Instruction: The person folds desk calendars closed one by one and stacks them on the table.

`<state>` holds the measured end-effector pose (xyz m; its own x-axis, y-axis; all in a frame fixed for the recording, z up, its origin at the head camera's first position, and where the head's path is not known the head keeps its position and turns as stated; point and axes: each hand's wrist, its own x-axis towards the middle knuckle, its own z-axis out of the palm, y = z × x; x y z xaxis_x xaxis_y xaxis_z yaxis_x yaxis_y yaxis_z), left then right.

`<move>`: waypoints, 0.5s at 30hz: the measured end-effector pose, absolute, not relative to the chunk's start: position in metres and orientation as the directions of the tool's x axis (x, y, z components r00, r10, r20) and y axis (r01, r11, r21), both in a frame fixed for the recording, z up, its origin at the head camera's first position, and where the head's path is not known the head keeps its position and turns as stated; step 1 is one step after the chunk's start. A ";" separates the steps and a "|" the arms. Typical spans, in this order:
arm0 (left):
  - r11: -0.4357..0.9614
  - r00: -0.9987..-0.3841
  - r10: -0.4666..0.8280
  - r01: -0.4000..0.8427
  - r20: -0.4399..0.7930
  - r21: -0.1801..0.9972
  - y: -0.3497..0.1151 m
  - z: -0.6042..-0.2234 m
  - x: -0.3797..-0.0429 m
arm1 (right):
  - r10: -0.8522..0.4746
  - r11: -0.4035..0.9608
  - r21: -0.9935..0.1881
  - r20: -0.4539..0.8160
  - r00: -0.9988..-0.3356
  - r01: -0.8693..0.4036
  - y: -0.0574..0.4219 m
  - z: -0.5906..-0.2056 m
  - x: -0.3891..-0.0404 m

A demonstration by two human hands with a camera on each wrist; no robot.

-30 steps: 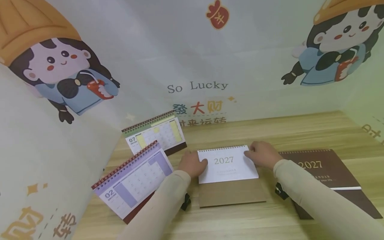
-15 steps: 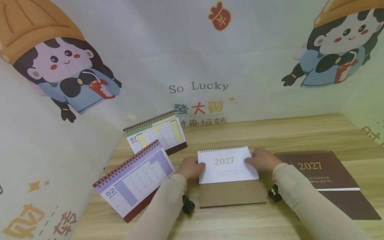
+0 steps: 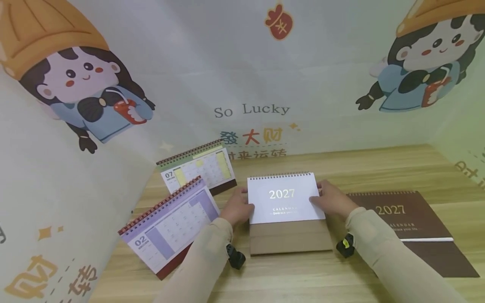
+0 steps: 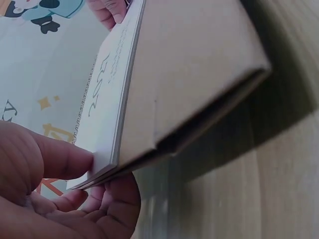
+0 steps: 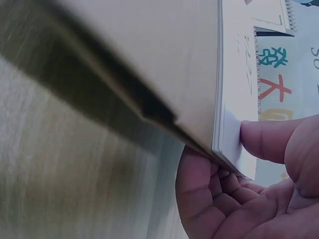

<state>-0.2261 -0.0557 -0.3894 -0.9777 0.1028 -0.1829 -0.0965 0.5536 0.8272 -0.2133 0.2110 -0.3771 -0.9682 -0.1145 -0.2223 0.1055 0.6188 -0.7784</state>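
Observation:
A spiral-bound desk calendar (image 3: 282, 202) with a white "2027" cover and a brown cardboard stand (image 3: 289, 237) is at the middle of the table. My left hand (image 3: 238, 206) pinches its left edge, thumb on the white cover and fingers curled behind, as the left wrist view shows. On the opposite edge my right hand (image 3: 333, 198) grips likewise, its thumb (image 5: 264, 142) pressing the cover. Both wrist views show the stand's lower edge tilted above the wooden surface, with a shadow under it. The backs of the pages are hidden.
At the left stands a purple desk calendar (image 3: 178, 227) marked 02, with a green and yellow one (image 3: 204, 168) marked 07 behind it. A dark brown 2027 calendar (image 3: 409, 214) lies at the right, partly behind my right sleeve. Printed cloth walls (image 3: 322, 84) surround the table.
The white calendar has risen and tipped up a little towards me, its cover now brighter. Both hands have moved up with it, still on its side edges. The other calendars stay put.

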 end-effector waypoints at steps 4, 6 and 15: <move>0.547 -0.980 0.117 -0.074 -0.163 0.834 -0.055 -0.387 -0.225 | -0.127 0.620 -0.778 -0.227 -0.966 0.102 0.212 -0.375 -0.211; 0.539 -0.980 0.119 -0.073 -0.162 0.839 -0.054 -0.385 -0.223 | -0.134 0.621 -0.779 -0.221 -0.966 0.092 0.213 -0.374 -0.211; 0.550 -0.980 0.099 -0.088 -0.170 0.831 -0.044 -0.376 -0.219 | -0.147 0.638 -0.767 -0.208 -0.967 0.067 0.227 -0.366 -0.212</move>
